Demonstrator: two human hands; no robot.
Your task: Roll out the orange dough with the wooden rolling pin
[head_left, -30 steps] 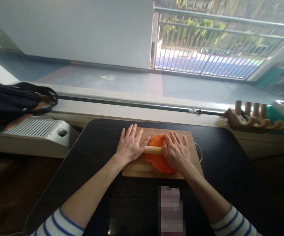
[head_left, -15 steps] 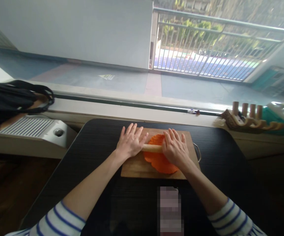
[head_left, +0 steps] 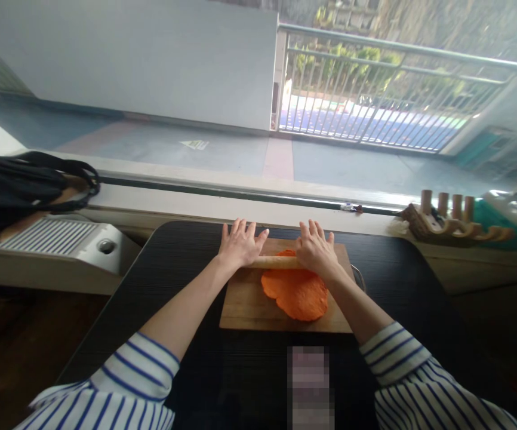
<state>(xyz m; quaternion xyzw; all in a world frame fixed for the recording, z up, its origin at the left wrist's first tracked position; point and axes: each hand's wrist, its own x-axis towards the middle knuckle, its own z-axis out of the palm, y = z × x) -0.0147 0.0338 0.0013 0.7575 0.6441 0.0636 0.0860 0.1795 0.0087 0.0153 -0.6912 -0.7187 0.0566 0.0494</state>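
Rolling pin [head_left: 277, 261]: pale wood, lying crosswise at the far end of the board, right on the far edge of the dough.
Dough [head_left: 297, 292]: a flat orange round with a wavy edge, spread on the board a little right of its middle, on the near side of the pin.
Left hand [head_left: 240, 246]: flat on the pin's left end, fingers stretched out and pointing away, palm pressing down, not curled round it.
Right hand [head_left: 316, 251]: the same on the right end, fingers splayed, palm on the pin.
Cutting board [head_left: 243, 304]: wooden, on the black table, a metal handle [head_left: 359, 278] at its right side.
Table [head_left: 419, 286]: black, set against the window ledge.
Sleeves [head_left: 133, 370]: white with blue stripes, pushed up the forearms.
Left of the table: a white appliance with a ribbed top [head_left: 57, 239], a black bag [head_left: 17, 185] beyond it.
Right, on the ledge: a wooden rack with upright pegs [head_left: 446, 218].
Outside: a metal railing [head_left: 397, 95].
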